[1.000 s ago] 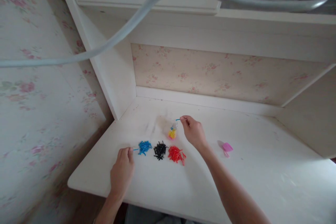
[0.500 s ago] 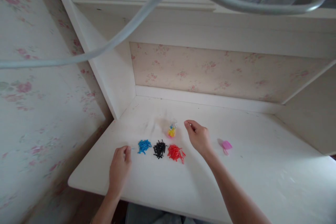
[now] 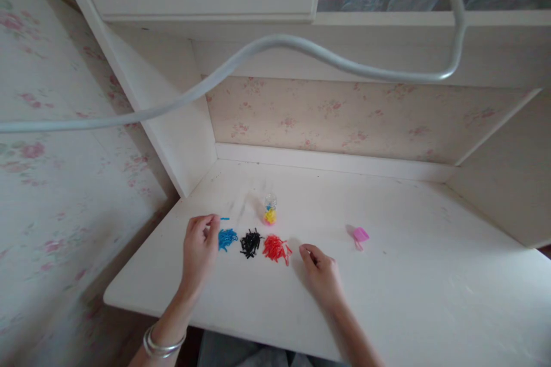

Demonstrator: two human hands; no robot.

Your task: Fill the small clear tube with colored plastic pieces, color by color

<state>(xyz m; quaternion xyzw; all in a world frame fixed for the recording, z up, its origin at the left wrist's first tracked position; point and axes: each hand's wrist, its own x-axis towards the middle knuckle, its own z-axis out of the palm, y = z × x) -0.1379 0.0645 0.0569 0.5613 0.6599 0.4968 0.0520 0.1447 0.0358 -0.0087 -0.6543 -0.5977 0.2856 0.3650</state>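
Wall (image 3: 60, 195) left, table (image 3: 413, 287) rounded lower left, broad right; left hand (image 3: 200, 248) pinching blue strip (image 3: 225, 218), right hand (image 3: 322, 274) curled, contents unclear!

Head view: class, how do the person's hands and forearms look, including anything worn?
The ungloved left hand and right hand show no clear markings; the visible forearms are sleeveless. Shiny silver, ring-shaped, metal-looking bangles circle the left one.

Soft light, faint leftward shadows
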